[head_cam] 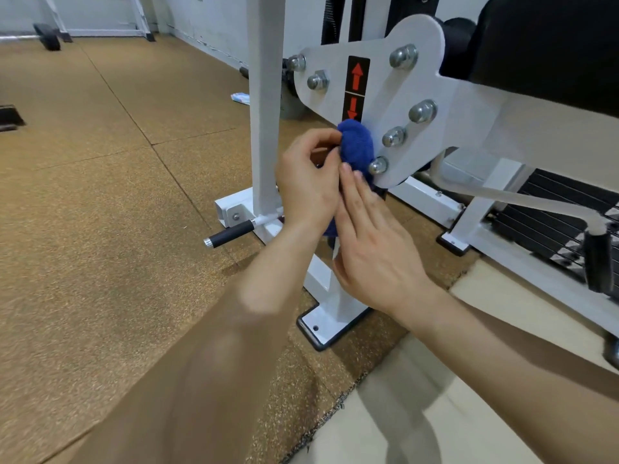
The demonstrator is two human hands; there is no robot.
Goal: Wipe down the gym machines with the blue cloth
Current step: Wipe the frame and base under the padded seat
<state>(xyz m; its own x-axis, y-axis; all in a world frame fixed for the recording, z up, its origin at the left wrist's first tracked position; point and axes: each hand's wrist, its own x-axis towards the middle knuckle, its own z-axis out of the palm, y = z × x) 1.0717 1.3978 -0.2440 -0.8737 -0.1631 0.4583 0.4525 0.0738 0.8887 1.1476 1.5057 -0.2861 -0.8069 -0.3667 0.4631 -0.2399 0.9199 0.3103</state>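
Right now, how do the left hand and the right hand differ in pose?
The left hand has curled fingers and grips the blue cloth; the right hand has straight fingers laid flat on it. The left hand is higher, the right hand lower and nearer the camera. Both touch the cloth.

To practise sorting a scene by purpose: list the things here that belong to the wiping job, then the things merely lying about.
In the job:
blue cloth
left hand, pinching it
right hand, straight fingers touching it
white bolted plate, which the cloth touches

Lying about or idle:
small packet on the floor
black-grip bar
black pad
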